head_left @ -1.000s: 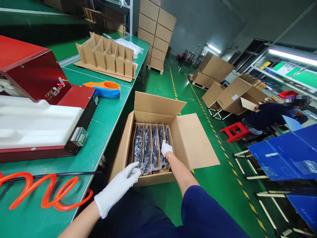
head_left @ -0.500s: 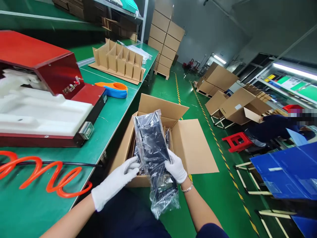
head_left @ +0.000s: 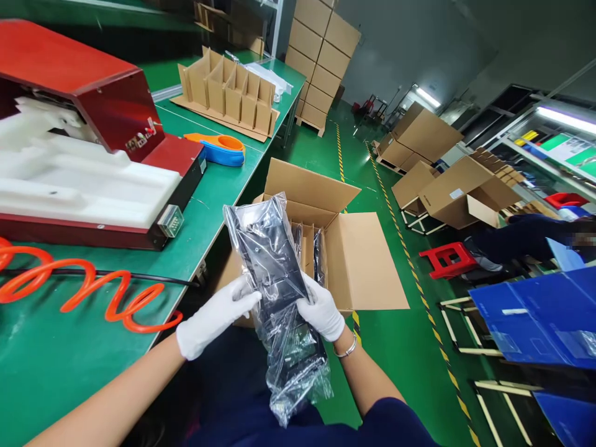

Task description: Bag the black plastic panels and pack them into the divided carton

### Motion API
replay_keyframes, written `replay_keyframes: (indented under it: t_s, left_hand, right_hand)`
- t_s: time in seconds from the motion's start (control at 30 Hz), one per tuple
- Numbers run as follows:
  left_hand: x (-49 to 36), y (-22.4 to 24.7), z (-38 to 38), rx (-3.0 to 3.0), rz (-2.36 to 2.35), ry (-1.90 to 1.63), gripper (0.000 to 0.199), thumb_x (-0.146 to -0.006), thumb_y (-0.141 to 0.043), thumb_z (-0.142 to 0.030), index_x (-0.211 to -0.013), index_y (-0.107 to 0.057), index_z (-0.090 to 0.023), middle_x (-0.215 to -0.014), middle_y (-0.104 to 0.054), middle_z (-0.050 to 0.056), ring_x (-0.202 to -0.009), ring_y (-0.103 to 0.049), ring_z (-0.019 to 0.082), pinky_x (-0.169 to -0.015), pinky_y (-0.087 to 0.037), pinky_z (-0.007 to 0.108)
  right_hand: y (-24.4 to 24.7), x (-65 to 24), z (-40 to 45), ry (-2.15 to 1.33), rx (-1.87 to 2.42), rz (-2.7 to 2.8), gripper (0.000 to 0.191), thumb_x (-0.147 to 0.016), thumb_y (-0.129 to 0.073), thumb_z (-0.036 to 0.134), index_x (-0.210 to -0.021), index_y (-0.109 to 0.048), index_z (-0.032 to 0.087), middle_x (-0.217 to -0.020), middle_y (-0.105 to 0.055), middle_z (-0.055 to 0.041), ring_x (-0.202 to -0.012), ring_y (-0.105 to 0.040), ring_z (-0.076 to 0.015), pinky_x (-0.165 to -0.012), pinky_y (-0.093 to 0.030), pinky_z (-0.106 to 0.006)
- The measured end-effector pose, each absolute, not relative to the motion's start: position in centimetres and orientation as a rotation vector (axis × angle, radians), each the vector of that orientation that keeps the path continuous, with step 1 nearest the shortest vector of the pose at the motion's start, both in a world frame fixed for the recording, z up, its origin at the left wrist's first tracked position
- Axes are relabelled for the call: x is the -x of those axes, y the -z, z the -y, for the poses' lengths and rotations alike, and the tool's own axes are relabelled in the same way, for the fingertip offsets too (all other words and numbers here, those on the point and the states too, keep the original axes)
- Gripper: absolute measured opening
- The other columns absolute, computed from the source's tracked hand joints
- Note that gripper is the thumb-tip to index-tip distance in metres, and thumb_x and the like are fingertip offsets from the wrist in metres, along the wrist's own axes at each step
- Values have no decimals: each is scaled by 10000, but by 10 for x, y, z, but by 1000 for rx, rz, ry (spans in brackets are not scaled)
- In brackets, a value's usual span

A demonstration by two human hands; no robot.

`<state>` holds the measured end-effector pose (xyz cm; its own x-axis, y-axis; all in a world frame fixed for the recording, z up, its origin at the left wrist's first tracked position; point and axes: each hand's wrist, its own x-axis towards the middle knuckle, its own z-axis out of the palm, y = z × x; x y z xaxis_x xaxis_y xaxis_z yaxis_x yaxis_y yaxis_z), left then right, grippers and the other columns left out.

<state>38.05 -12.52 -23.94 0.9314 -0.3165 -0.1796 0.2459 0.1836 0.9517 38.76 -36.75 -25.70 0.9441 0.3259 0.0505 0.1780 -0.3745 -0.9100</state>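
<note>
A long black part in a clear plastic bag (head_left: 274,267) hangs tilted in front of me, over the near side of an open cardboard box (head_left: 372,261). White-gloved, my right hand (head_left: 321,308) grips its right edge. My left hand (head_left: 218,316), also gloved, closes on the left edge, thumb on the front and the other fingers partly hidden behind the bag. Inside the box, cardboard dividers (head_left: 308,248) stand beside more bagged black parts (head_left: 319,254).
On the green table (head_left: 195,205) at left are a red machine (head_left: 112,112), an orange coiled hose (head_left: 121,298), tape rings (head_left: 223,152) and a divider grid (head_left: 233,93). At right are a red stool (head_left: 449,259), blue panels (head_left: 535,316) and a person (head_left: 521,239).
The bagged part has shifted left and tilted, clearing more of the box's inside. My left hand has moved from beside the bag onto its left edge. The right hand still grips it.
</note>
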Motion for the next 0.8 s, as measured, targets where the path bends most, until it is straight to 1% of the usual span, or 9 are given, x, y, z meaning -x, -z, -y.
replay_keyframes:
  t_s: [0.17, 0.3, 0.37, 0.43, 0.53, 0.6, 0.63, 0.7, 0.8]
  left_hand:
    - [-379, 240, 125, -1225, 56, 419, 758, -774, -800, -608, -1395, -624, -211, -1365, -699, 134, -1244, -640, 359, -1138, -479, 483]
    - [-378, 238, 124, -1215, 45, 410, 712, -784, -805, -572, -1360, -631, -192, -1342, -705, 134, -1162, -671, 320, -1073, -525, 419]
    - [-378, 237, 123, -1221, 42, 402, 685, -788, -803, -561, -1335, -636, -184, -1302, -718, 130, -1093, -683, 295, -982, -564, 379]
    - [-379, 237, 122, -1243, 27, 397, 652, -787, -801, -562, -1294, -648, -180, -1193, -748, 112, -949, -693, 260, -818, -587, 337]
    - [-379, 240, 120, -1276, -18, 404, 597, -775, -805, -575, -1205, -680, -180, -937, -759, 62, -694, -629, 198, -618, -529, 298]
    - [-380, 243, 120, -1261, -33, 403, 601, -763, -815, -579, -1199, -693, -185, -855, -748, 47, -657, -613, 198, -618, -526, 309]
    - [-380, 245, 119, -1243, -37, 401, 620, -757, -821, -575, -1222, -691, -187, -875, -755, 53, -690, -634, 213, -652, -542, 321]
    - [-380, 248, 120, -1200, -44, 407, 662, -763, -823, -558, -1291, -666, -192, -999, -772, 77, -816, -685, 254, -747, -573, 351]
    - [-380, 251, 120, -1133, -56, 439, 666, -799, -802, -525, -1351, -632, -194, -1156, -761, 100, -999, -707, 299, -852, -587, 379]
  right_hand:
    - [249, -387, 362, -239, 1955, 353, 730, -811, -565, 223, -1537, -510, 178, -1512, -596, -51, -1420, -550, -211, -1277, -322, -399]
    - [253, -388, 367, -255, 1843, 396, 747, -822, -612, 242, -1556, -488, 180, -1538, -571, -64, -1458, -507, -227, -1283, -305, -404]
    - [256, -389, 370, -276, 1795, 433, 758, -837, -644, 264, -1571, -470, 190, -1556, -551, -75, -1473, -486, -244, -1289, -292, -426]
    - [257, -391, 371, -327, 1748, 450, 785, -850, -687, 329, -1586, -446, 195, -1585, -515, -89, -1489, -465, -263, -1290, -287, -450]
    - [254, -393, 372, -400, 1681, 435, 893, -826, -753, 534, -1586, -442, 184, -1606, -482, -120, -1500, -444, -298, -1285, -298, -469]
    - [250, -394, 373, -418, 1660, 392, 944, -807, -733, 679, -1561, -479, 172, -1588, -503, -140, -1483, -468, -313, -1278, -315, -474]
    - [247, -394, 373, -418, 1658, 362, 945, -812, -699, 734, -1542, -506, 167, -1573, -521, -144, -1470, -484, -315, -1271, -330, -474]
    - [241, -393, 372, -414, 1663, 298, 911, -840, -623, 793, -1497, -562, 165, -1544, -557, -136, -1453, -503, -310, -1259, -357, -465]
    - [233, -393, 370, -419, 1640, 232, 851, -856, -607, 793, -1446, -618, 179, -1509, -598, -109, -1433, -520, -300, -1245, -384, -449]
